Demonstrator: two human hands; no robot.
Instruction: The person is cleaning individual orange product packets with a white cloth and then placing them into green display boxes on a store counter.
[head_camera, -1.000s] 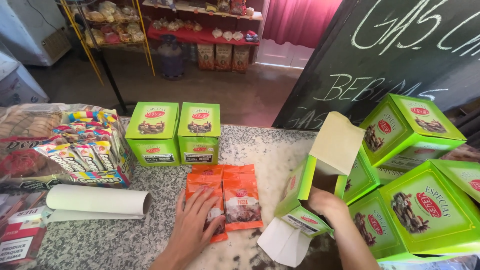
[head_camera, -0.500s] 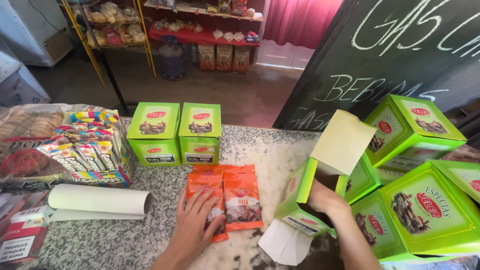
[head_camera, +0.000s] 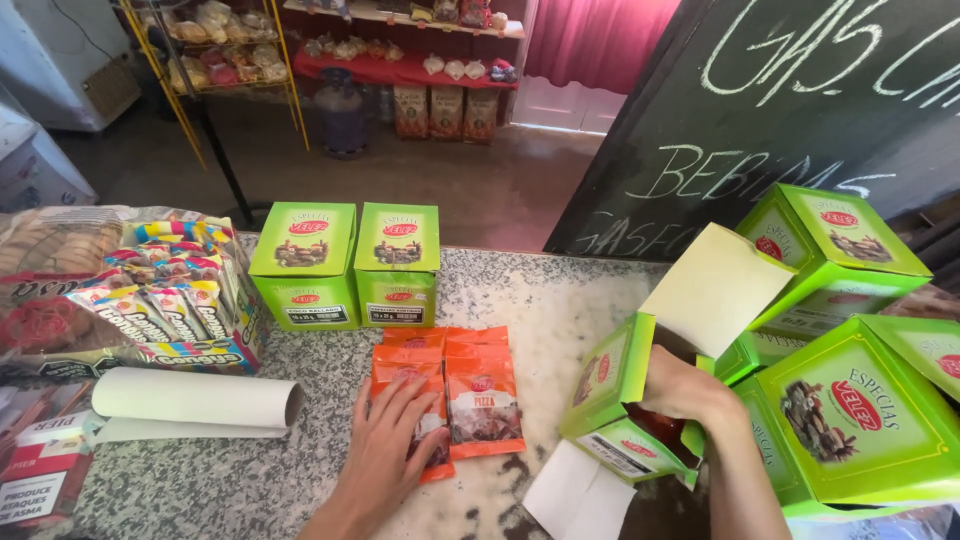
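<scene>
- Packets of orange foil lie flat on the speckled tabletop, in side-by-side overlapping stacks near the front edge.
- The left hand rests palm down on the left stack, fingers spread flat; its grip is wide and closes on nothing.
- The right hand reaches into an open green box lying tilted on its side just right of the packets, pale lid flap raised; the fingers are hidden inside, so whether the grip holds anything cannot be told.
- Something red-orange shows inside that box below the wrist, too hidden to identify.
- Two closed green boxes stand upright side by side behind the packets.
- More green boxes are heaped at the right, lids shut.
- A white paper roll lies at the left, before a clear bag of colourful sweet packs.
</scene>
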